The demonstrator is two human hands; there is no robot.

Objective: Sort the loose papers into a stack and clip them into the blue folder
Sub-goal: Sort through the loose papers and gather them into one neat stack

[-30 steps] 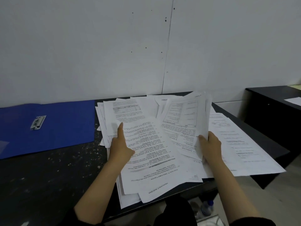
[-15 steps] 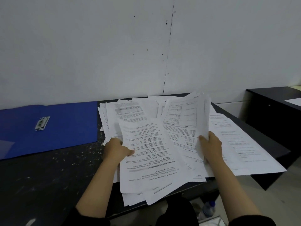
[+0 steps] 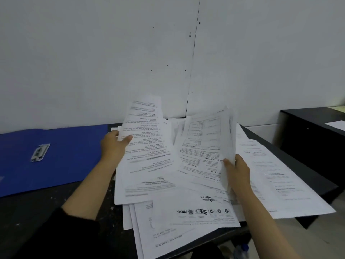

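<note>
Spreading across a dark, speckled tabletop [image 3: 46,212] set against a plain white wall [image 3: 93,62], the loose papers [image 3: 186,208] take up the middle and the 3 o'clock side, some hanging over the near edge at 6 o'clock. The wall shows a thin vertical seam and a few small dark holes. At 3 o'clock, apart from the table, stands a second black desk [image 3: 313,131] with a sheet lying on it. Near the floor at 5 o'clock a blurred bottle [image 3: 241,250] with a blue cap shows.

Most print is too small or blurred to read; one sheet near 6 o'clock carries a row of round logos beginning with the letters "KAN".

The blue folder [image 3: 65,161] lies open and flat at 9 o'clock, its metal clip [image 3: 40,152] resting on it, well apart from the papers. The left hand [image 3: 113,146] pinches the edge of a printed sheet [image 3: 145,146] between thumb and fingers, and that sheet stands raised above the pile, its top toward 12 o'clock. The right hand [image 3: 238,170] grips a bundle of several sheets [image 3: 209,144] at its lower edge, thumb on the front, tilted up off the table. The papers are white, text-covered, and overlap at loose angles.
</note>
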